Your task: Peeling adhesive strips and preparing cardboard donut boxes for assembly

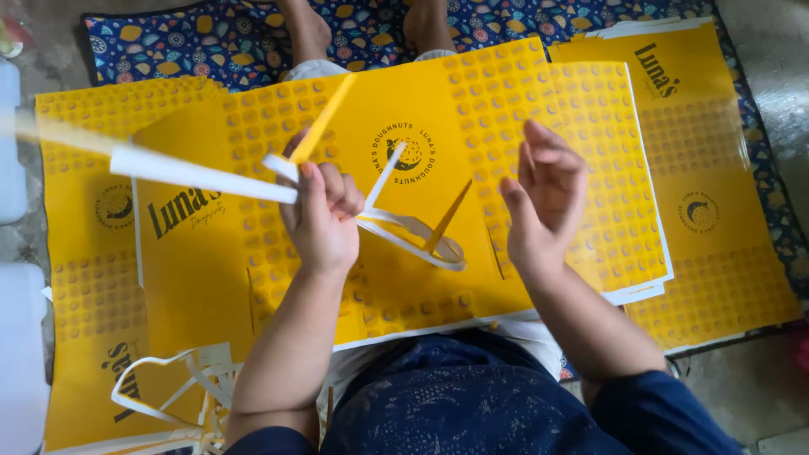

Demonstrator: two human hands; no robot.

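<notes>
My left hand [323,216] is closed around a bundle of thin white and yellow card strips [396,223] that trail out to the left and loop down to the right. It hovers above a yellow printed die-cut card sheet [404,109] lying across my lap. My right hand [543,198] is raised beside it with fingers spread and holds nothing. Both hands are above the middle sheet.
More yellow printed sheets lie stacked on the left [84,278] and right [699,168]. Loose white offcut strips [173,388] pile at lower left. A patterned blue mat [202,38] lies beyond, with another person's bare feet [308,29] on it. White objects sit at the left edge [17,354].
</notes>
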